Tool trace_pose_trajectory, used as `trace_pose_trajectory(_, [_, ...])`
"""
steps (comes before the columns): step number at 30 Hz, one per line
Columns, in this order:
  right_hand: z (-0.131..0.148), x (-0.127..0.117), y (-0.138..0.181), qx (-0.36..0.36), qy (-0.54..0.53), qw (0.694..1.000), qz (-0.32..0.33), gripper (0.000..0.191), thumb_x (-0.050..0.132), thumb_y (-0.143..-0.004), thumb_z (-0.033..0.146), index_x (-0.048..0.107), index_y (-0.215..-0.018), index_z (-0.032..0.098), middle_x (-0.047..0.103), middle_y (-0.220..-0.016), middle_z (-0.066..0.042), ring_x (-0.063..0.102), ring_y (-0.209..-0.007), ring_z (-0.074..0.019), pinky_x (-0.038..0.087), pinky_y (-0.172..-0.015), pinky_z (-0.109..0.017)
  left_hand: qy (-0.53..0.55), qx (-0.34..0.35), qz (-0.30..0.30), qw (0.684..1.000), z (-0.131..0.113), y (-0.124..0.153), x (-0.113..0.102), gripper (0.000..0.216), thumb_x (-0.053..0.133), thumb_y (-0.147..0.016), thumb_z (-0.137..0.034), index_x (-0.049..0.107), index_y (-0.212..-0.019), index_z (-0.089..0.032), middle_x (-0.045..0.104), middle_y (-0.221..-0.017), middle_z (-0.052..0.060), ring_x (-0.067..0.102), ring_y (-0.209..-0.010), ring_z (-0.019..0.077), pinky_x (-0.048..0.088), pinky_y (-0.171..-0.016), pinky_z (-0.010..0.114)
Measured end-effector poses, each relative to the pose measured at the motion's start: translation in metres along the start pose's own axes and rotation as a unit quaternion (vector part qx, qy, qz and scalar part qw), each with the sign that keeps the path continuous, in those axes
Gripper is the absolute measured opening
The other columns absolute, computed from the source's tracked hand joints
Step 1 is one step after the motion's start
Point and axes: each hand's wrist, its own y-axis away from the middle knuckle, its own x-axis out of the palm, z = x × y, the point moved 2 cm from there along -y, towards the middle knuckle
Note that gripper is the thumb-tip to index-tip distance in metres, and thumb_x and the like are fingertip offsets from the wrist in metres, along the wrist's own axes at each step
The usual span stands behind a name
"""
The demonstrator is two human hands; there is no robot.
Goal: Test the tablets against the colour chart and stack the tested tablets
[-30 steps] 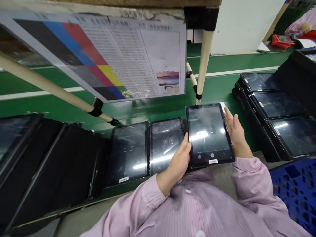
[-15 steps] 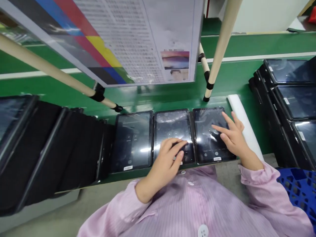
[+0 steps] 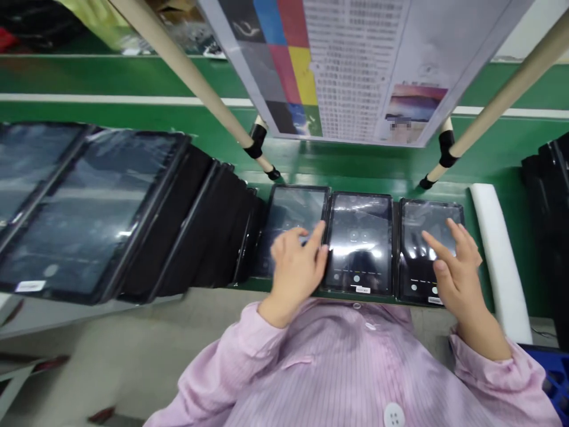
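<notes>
Three black tablets lie face up in a row at the bench's near edge. My left hand (image 3: pixel 294 267) is over the lower part of the left tablet (image 3: pixel 291 204), index finger stretched toward its right side; whether it touches the glass I cannot tell. Between the hands, the middle tablet (image 3: pixel 361 231) shows faint icons and a round button near its bottom. Above the right tablet (image 3: pixel 411 255), my right hand (image 3: pixel 457 267) has its fingers apart, covering the screen's right part. Neither hand holds anything.
Stacked tablets (image 3: pixel 102 207) lean at the left, with more dark stacks (image 3: pixel 546 190) at the right. A white foam strip (image 3: pixel 500 249) lies beside the right tablet. A printed chart (image 3: pixel 355 71) hangs ahead between beige poles (image 3: pixel 186 71). A blue crate (image 3: pixel 553 370) is at lower right.
The view has swung left, showing more of the left stack. My left hand has gone from the middle tablet to the left one. My right hand stays over the right tablet.
</notes>
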Motion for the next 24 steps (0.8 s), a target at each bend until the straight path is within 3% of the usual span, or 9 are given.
trace_pose_trajectory(3, [0.022,0.017,-0.001,-0.024,0.011,0.998,0.051,0.048,0.034,-0.112,0.049,0.067,-0.147,0.04,0.035,-0.176,-0.005,0.03,-0.163,-0.0407,0.028,-0.125,-0.068,-0.034,-0.104,-0.035,0.993,0.041,0.001,-0.01,0.051,0.05,-0.103,-0.034,0.068,-0.149,-0.021,0.052,-0.124,0.023,0.045,-0.115,0.0403,0.041,-0.1,0.063])
trace_pose_trajectory(7, [0.049,0.035,-0.009,-0.041,0.05,0.994,0.093,0.046,0.036,-0.112,0.045,0.073,-0.14,0.039,0.041,-0.173,-0.003,0.032,-0.161,-0.0399,0.032,-0.12,-0.063,-0.041,-0.128,0.01,0.991,0.066,0.003,-0.007,0.047,0.051,-0.102,-0.035,0.074,-0.142,-0.025,0.05,-0.127,0.023,0.044,-0.115,0.0419,0.043,-0.097,0.063])
trace_pose_trajectory(12, [0.06,0.041,-0.016,-0.003,0.094,0.994,0.061,0.048,0.036,-0.112,0.043,0.081,-0.127,0.034,0.049,-0.169,-0.003,0.037,-0.156,-0.0405,0.032,-0.113,-0.061,-0.015,-0.088,-0.035,0.995,0.063,0.017,-0.007,0.047,0.049,-0.104,-0.036,0.073,-0.143,-0.023,0.047,-0.123,0.021,0.045,-0.112,0.0388,0.042,-0.098,0.061])
trace_pose_trajectory(18, [0.063,0.051,-0.012,0.004,0.091,0.992,0.086,0.049,0.034,-0.112,0.045,0.077,-0.134,0.038,0.048,-0.17,-0.002,0.036,-0.156,-0.0402,0.029,-0.114,-0.061,0.019,-0.043,-0.027,0.999,0.053,0.026,-0.005,0.042,0.05,-0.104,-0.032,0.079,-0.135,-0.025,0.047,-0.12,0.02,0.044,-0.112,0.037,0.042,-0.099,0.058])
trace_pose_trajectory(24, [0.048,0.033,-0.001,0.027,0.088,0.996,0.016,0.052,0.029,-0.112,0.045,0.068,-0.146,0.042,0.044,-0.172,-0.002,0.037,-0.156,-0.0395,0.029,-0.118,-0.063,0.002,-0.031,-0.023,0.999,0.038,0.017,0.0,0.041,0.05,-0.104,-0.03,0.08,-0.133,-0.027,0.05,-0.123,0.02,0.046,-0.114,0.0382,0.043,-0.099,0.057])
